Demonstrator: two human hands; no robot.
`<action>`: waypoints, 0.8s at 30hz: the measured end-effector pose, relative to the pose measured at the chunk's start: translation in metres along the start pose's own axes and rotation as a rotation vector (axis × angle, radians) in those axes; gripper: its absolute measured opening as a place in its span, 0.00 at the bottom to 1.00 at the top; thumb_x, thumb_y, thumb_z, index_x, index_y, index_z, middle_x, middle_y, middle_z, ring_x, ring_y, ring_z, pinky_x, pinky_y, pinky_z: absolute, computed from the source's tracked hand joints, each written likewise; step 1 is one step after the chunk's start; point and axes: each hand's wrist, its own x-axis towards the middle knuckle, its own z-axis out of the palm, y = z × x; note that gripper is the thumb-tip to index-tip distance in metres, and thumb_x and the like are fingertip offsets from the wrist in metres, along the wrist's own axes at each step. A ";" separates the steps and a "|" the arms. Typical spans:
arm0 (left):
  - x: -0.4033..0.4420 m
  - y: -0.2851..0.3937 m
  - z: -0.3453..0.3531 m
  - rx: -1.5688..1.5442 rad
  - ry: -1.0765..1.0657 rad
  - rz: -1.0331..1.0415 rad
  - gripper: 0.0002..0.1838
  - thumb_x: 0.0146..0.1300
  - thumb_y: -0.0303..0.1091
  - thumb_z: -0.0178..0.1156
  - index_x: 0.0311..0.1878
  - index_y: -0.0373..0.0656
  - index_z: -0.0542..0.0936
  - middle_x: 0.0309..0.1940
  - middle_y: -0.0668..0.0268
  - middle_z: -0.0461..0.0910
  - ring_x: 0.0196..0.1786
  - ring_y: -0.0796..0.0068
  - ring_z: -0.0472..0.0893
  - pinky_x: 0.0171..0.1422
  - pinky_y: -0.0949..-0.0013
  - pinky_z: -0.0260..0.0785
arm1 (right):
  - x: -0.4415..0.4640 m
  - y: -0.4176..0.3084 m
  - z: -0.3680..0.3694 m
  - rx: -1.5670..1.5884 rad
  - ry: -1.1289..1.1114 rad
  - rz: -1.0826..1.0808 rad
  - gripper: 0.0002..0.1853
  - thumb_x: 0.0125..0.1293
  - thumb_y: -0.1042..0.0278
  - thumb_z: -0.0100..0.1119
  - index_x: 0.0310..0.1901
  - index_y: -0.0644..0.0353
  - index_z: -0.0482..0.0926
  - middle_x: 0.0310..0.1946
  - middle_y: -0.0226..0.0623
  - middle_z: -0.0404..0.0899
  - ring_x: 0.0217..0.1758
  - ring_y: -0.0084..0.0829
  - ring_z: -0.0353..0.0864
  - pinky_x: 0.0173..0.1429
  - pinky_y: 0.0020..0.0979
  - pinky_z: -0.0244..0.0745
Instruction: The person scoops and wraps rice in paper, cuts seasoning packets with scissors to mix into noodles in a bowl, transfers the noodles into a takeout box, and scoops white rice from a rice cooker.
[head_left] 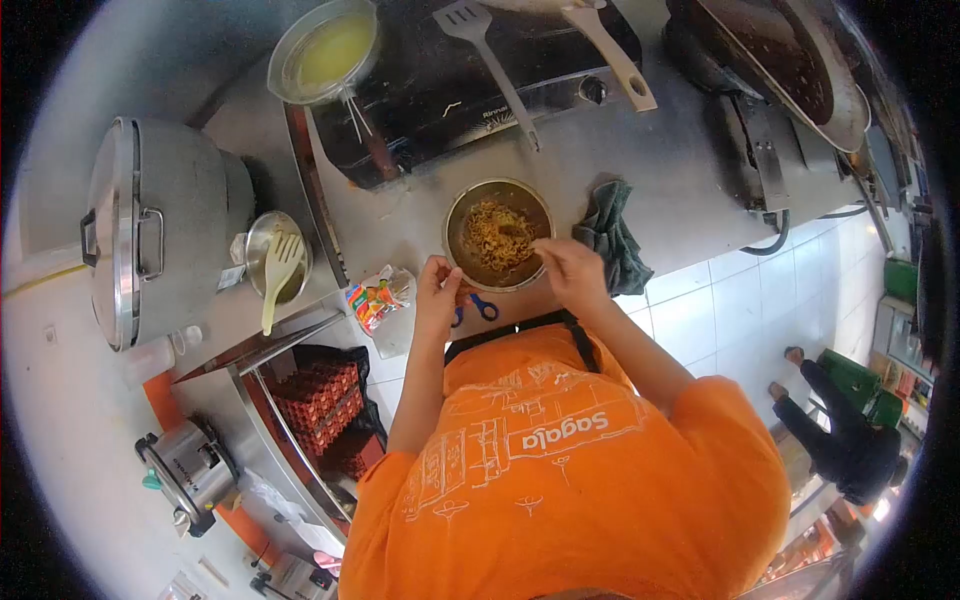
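Observation:
A round metal bowl (460, 205) of brown noodles (495, 238) sits on the steel counter in front of me. My left hand (436, 288) grips the bowl's near left rim between thumb and fingers. At the opposite side, my right hand (572, 270) is closed on the handle of a thin utensil whose head is sunk in the noodles, so its kind is hidden. Just below the bowl lie blue-handled scissors (484, 308), partly covered. A torn, colourful food packet (375, 302) is left of my left hand.
A dark green cloth (612, 238) lies right of the bowl. Behind stands a black stove (440, 110) with a grey slotted spatula (490, 65) and a pot of yellowish liquid (330, 55). A large lidded pot (170, 230) is at left. Another person (840, 430) stands far right.

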 end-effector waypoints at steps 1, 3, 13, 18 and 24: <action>0.002 -0.002 0.000 0.041 0.004 0.022 0.06 0.70 0.31 0.53 0.39 0.46 0.66 0.34 0.66 0.77 0.32 0.73 0.84 0.26 0.78 0.69 | -0.005 0.010 0.007 -0.039 -0.032 -0.046 0.08 0.59 0.75 0.60 0.40 0.61 0.81 0.35 0.44 0.83 0.37 0.45 0.82 0.41 0.39 0.78; 0.008 0.000 0.005 0.049 0.000 0.056 0.05 0.70 0.29 0.52 0.39 0.45 0.66 0.33 0.67 0.76 0.31 0.73 0.84 0.25 0.78 0.68 | -0.001 0.016 0.006 -0.043 -0.049 -0.066 0.10 0.58 0.76 0.59 0.42 0.61 0.80 0.37 0.43 0.82 0.38 0.44 0.82 0.43 0.39 0.78; 0.005 0.011 0.006 0.160 0.021 0.098 0.04 0.70 0.31 0.52 0.41 0.45 0.68 0.35 0.67 0.76 0.31 0.75 0.82 0.24 0.77 0.68 | -0.010 -0.019 0.008 0.015 -0.300 -0.006 0.12 0.57 0.72 0.60 0.43 0.58 0.82 0.39 0.44 0.83 0.43 0.44 0.83 0.48 0.40 0.78; 0.006 -0.001 0.000 0.225 0.076 0.086 0.03 0.70 0.30 0.52 0.41 0.45 0.68 0.33 0.68 0.75 0.29 0.76 0.82 0.21 0.78 0.61 | 0.017 0.017 0.018 0.072 -0.017 0.193 0.09 0.60 0.71 0.59 0.43 0.59 0.82 0.40 0.45 0.83 0.42 0.45 0.84 0.47 0.39 0.78; 0.015 -0.001 -0.001 0.117 0.085 0.064 0.03 0.70 0.28 0.52 0.40 0.45 0.67 0.32 0.68 0.74 0.24 0.80 0.76 0.20 0.77 0.58 | 0.002 0.012 0.017 0.127 -0.159 0.260 0.09 0.62 0.67 0.60 0.41 0.59 0.83 0.38 0.45 0.84 0.41 0.44 0.84 0.45 0.38 0.79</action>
